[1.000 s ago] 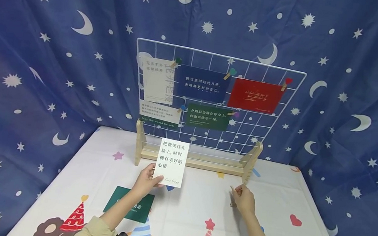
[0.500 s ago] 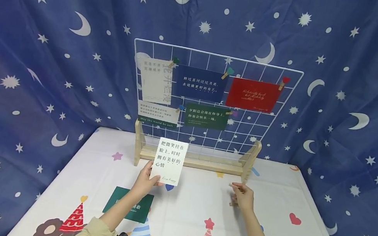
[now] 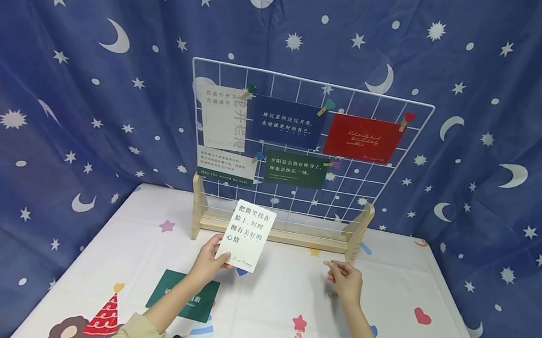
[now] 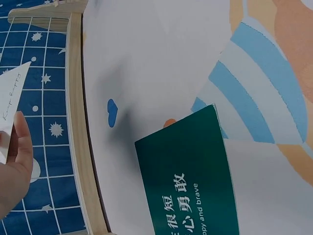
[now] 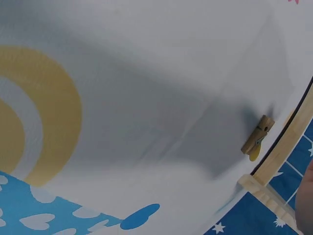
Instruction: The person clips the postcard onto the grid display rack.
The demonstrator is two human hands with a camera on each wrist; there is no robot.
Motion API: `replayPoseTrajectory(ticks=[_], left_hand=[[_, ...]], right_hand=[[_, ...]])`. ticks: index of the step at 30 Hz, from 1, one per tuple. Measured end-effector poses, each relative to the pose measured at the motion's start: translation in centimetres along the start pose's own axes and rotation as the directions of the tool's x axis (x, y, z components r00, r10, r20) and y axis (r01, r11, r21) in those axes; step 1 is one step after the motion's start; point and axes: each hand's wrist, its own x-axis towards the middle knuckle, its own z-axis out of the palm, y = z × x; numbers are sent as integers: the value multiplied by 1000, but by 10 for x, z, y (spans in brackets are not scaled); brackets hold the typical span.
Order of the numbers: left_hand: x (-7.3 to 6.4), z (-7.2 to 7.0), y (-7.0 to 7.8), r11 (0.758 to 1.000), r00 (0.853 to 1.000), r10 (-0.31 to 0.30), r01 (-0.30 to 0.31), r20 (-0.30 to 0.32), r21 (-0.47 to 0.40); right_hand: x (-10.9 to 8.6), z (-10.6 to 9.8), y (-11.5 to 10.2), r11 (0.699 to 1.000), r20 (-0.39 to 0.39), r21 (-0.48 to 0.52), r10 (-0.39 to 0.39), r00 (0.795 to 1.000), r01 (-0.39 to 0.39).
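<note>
In the head view my left hand (image 3: 209, 260) pinches a white card (image 3: 246, 236) with black writing by its lower left corner. The card is raised in front of the rack and leans a little to the right. My right hand (image 3: 347, 285) holds a small wooden clip (image 3: 327, 263) between thumb and fingers, most of it hidden. Below that hand a wooden clothespin (image 5: 258, 137) with a yellow piece lies on the table, near the rack's foot. A green card (image 4: 195, 176) lies flat on the table beside my left forearm.
A white wire grid rack (image 3: 348, 194) on a wooden stand (image 3: 273, 235) stands at the back. Clothespins hold several cards on it, among them a blue card (image 3: 286, 121), a red card (image 3: 362, 138) and a dark green card (image 3: 296, 169). Behind hangs a blue curtain (image 3: 159, 95).
The white card has tipped to the right in my left hand. My right hand has shifted slightly left, and its clip has turned to point leftward. The cards on the rack stay put.
</note>
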Motion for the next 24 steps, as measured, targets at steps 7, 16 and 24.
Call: replayPoseTrajectory(ticks=[7, 16, 24], left_hand=[[3, 5, 2, 1000, 1000, -4, 4, 14, 7], [8, 16, 4, 1000, 999, -9, 10, -35, 16], [20, 33, 11, 1000, 998, -25, 25, -62, 10]], right_hand=[[-2, 0, -3, 997, 38, -60, -53, 998, 55], [0, -4, -12, 995, 85, -43, -91, 992, 95], [6, -17, -24, 977, 76, -121, -168, 983, 176]])
